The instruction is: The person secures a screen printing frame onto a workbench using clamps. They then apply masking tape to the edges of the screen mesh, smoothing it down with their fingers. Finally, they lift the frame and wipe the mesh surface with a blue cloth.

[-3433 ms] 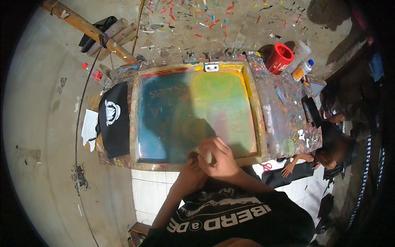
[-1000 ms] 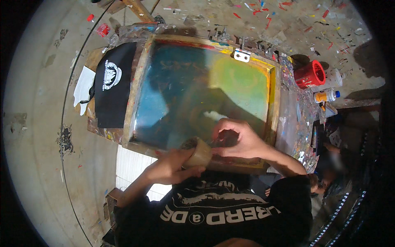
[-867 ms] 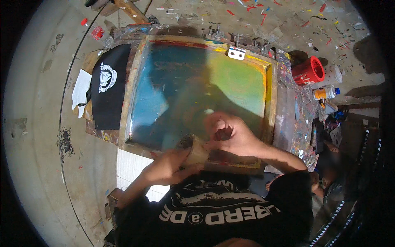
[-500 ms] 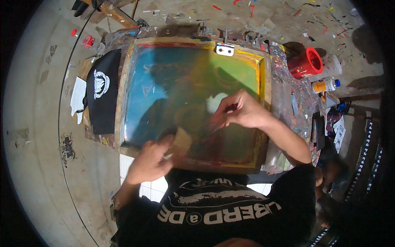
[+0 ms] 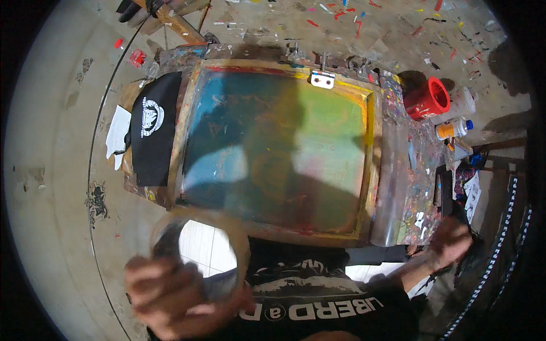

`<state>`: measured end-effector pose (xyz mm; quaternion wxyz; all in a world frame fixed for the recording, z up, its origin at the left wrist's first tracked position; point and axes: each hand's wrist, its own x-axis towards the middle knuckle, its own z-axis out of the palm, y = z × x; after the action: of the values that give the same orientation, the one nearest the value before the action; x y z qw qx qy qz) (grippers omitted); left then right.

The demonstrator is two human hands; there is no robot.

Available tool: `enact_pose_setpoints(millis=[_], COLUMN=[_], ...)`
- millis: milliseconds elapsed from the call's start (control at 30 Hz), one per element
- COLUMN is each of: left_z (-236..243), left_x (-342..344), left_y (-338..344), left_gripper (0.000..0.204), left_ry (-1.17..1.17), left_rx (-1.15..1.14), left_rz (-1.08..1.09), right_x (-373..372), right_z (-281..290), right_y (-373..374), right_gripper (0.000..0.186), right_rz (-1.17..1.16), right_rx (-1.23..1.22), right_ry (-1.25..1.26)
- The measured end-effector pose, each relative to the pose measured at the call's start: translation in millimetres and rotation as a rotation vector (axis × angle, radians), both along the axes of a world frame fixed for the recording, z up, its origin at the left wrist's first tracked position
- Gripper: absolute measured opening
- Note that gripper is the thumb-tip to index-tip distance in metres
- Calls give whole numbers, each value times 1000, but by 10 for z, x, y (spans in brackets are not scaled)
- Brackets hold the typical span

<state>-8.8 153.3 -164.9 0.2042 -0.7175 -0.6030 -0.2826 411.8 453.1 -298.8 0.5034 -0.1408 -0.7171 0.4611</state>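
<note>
Close to the camera, my left hand (image 5: 162, 290) grips a brownish roll of tape (image 5: 239, 256) by its lower left side, the ring turned so the white floor shows through its hole. My right hand (image 5: 449, 241) is out past the lower right corner of the table with fingers closed, slightly blurred; what they hold is unclear. Between and above my hands lies the screen printing frame (image 5: 372, 170), its mesh stained blue, green and yellow, half shadowed, with a metal hinge clamp (image 5: 322, 80) on the far edge. Black fabric with a white print (image 5: 156, 159) lies left of the frame.
The paint-spattered table (image 5: 404, 142) carries a red container (image 5: 424, 105), a translucent cup (image 5: 463, 102) and a blue-capped bottle (image 5: 452, 130) at right. White paper (image 5: 118, 128) lies at far left. A wooden beam (image 5: 182, 23) stands behind. A partly hidden person's hand (image 5: 414, 250) shows below the table's right.
My left hand has lifted the tape roll toward the camera, down and left in the picture. My right hand has left the mesh and moved out to the right.
</note>
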Motion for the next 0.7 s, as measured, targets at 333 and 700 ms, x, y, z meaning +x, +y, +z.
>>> enact_pose_setpoints(millis=[333,700], left_z=[194,43], left_x=[59,66], left_y=[-275,-325], left_gripper=[20,17], left_ry=[-175,-150], left_rx=[175,115], left_rz=[-332,-212], right_x=[398,-486], right_z=[227,-628], right_y=[145,-94], right_gripper=[35,22], right_rz=[438,-12], right_rx=[212,-467], right_ry=[122,-89])
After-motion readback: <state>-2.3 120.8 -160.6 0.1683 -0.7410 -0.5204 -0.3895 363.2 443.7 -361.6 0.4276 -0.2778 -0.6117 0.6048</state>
